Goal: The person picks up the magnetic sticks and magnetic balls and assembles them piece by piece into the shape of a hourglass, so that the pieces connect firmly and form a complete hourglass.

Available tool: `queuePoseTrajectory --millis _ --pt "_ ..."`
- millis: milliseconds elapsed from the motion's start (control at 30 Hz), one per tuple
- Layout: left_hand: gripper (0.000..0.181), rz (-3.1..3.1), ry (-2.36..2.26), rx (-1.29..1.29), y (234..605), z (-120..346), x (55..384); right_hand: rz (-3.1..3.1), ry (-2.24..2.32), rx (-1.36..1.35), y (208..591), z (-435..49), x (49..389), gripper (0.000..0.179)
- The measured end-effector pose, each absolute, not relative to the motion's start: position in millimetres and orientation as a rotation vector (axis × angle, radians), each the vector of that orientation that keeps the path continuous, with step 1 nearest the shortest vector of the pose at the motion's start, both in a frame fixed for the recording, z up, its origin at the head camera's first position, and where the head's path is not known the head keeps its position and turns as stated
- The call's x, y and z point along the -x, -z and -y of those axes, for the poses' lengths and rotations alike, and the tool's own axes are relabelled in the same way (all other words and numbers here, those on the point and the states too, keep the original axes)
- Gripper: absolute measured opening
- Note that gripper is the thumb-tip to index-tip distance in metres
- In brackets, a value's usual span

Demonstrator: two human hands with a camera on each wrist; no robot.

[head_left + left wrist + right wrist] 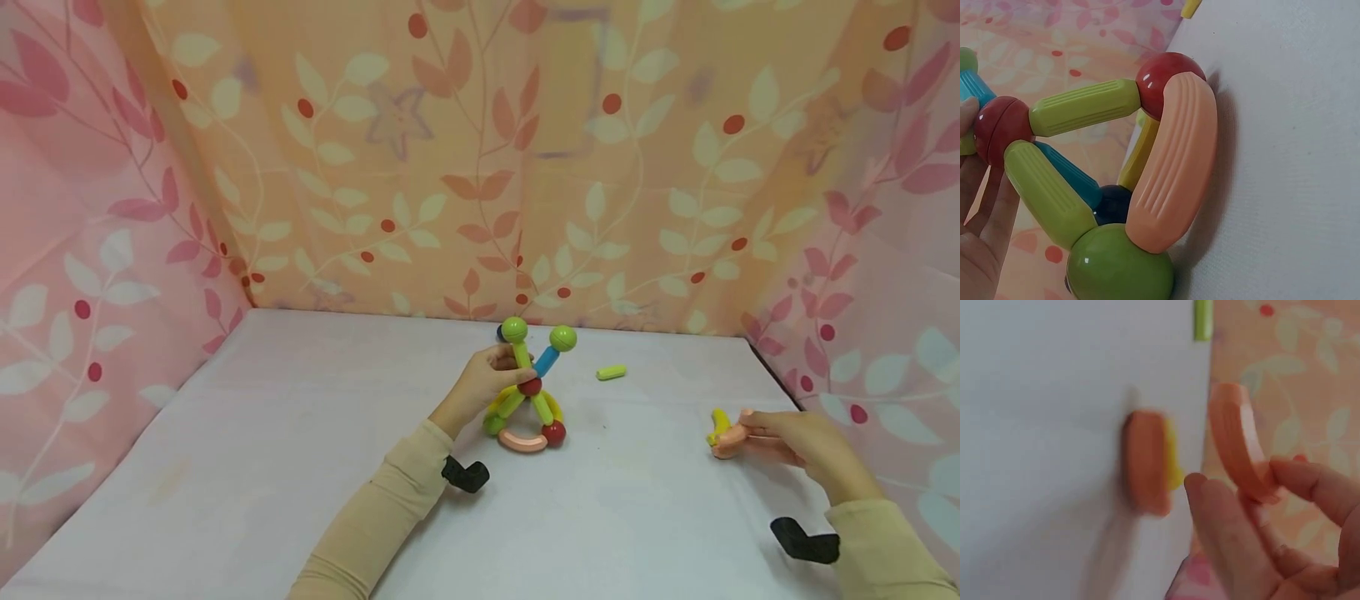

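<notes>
A figure of magnetic sticks and balls stands on the table, with a red ball (pixel 530 386) at its middle. My left hand (pixel 480 387) grips it around that ball and the upright green stick (pixel 521 356). Two green balls top its upper sticks, one of them blue. At its base, a curved orange stick (pixel 1175 169) joins a red ball (pixel 1169 78) and a green ball (pixel 1119 265). On the right, my right hand (pixel 802 446) pinches another curved orange stick (pixel 1235 437) by one end. Below it lie a further curved orange stick (pixel 1147 462) and a yellow one (pixel 720 423).
A short green stick (pixel 611 372) lies on the white tabletop (pixel 285 467), right of the figure. Patterned cloth (pixel 480 150) hangs along the back and both sides. A black strap end (pixel 467 475) sticks out from the left wrist, another (pixel 804 540) from the right.
</notes>
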State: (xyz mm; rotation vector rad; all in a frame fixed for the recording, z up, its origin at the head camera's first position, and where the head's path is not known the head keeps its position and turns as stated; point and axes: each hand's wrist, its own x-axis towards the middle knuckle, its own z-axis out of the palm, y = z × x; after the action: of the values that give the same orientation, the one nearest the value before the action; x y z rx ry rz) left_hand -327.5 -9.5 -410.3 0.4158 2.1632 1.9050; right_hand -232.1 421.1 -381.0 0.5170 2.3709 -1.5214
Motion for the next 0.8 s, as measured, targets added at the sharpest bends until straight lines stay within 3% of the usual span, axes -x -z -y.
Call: queuePoseTrajectory --millis 200,367,500,800 --pt "0.04 -2.169 -1.908 -0.417 411.4 9.8 328.3 -2.147 1.766 -0.131 356.5 -381.8 256.7 0.03" --pt "0.039 -2.177 -1.899 -0.433 411.0 9.8 328.1 -2.014 1.871 0.012 342.3 -347.7 279.6 0.025" --pt "0.038 -2.186 -1.896 -0.429 411.2 9.5 328.2 -1.893 1.978 -0.028 330.4 -320.4 297.2 0.015" --pt "0.039 -2.188 -1.901 -0.401 412.0 8.1 329.0 -1.952 2.021 -0.135 307.2 -269.7 326.5 0.018"
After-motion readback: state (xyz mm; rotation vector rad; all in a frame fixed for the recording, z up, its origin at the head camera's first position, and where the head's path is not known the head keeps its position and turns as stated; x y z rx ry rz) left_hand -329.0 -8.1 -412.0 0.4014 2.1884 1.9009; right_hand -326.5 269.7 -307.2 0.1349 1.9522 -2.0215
